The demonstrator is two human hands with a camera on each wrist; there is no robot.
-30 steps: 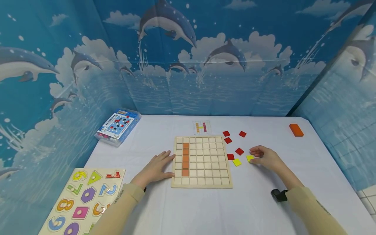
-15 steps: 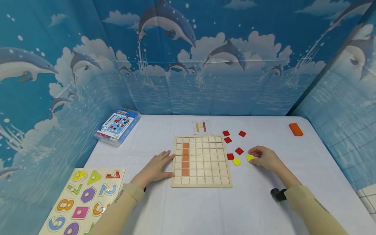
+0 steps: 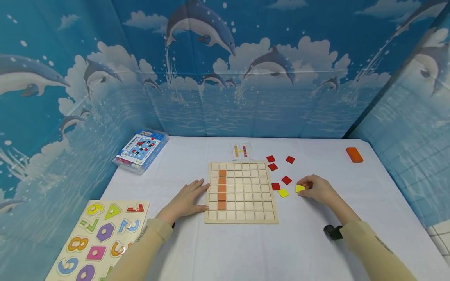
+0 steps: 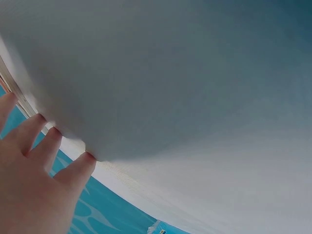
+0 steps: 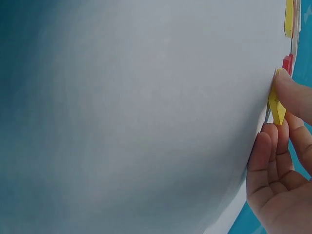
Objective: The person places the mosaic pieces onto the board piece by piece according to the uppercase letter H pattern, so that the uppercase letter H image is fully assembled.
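Yellow tile (image 3: 300, 188) was pinched in the right hand (image 3: 317, 189)

White-clothed, the desk (image 3: 242, 253) carried a wooden grid board (image 3: 246, 187) at its middle. Thumb and fingers of the right hand gripped the yellow tile to the right of the board, well apart from its right edge; the right wrist view showed it tilted, with the thumb on its face. The left hand (image 3: 187, 200) was spread, its fingertips at the board's left edge.

Five orange tiles (image 3: 222, 188) stood in a column on the board, one column in from its left edge. A second yellow tile (image 3: 283, 193) lay on the cloth between the board and the held one. Five red tiles (image 3: 286, 180) were scattered near the board's right edge, three of them towards its far right corner. Just past the board's far edge lay a card (image 3: 242, 151) printed with orange, yellow and red squares.

Near the desk's far left corner sat a blue-topped plastic box (image 3: 141, 152); a number and shape puzzle (image 3: 98, 234) filled the near left corner. An orange block (image 3: 354, 155) rested near the far right corner. Behind the far edge rose a blue dolphin-print curtain (image 3: 225, 113).
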